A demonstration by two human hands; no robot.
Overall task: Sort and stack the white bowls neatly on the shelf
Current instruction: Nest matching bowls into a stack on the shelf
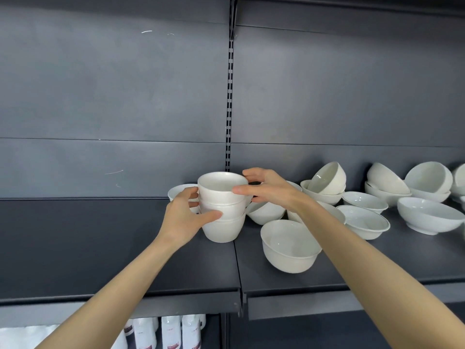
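The bowls (289, 245) I'm stacking look like glossy, smooth white ceramic; the shelf (100, 248) is matt dark-grey metal with scuffs.

Both hands wrap the stack (222, 210) of three bowls. The left hand (181, 217) masks the stack's left flank and the right hand (266, 190) its upper right rim; fingertips on the stack's far side are out of sight. Just left of the stack, a rear bowl (177, 191) shows only part of its rim past the left hand. Right of the stack, a tipped bowl (265, 214) lies half under the right hand, and a further bowl (336, 214) is crossed by the forearm. Far right of the stack, an edge bowl (460, 178) is cropped by the frame. Below the stack, bottles (171, 331) are cut off at the bottom, their labels too blurred to read.
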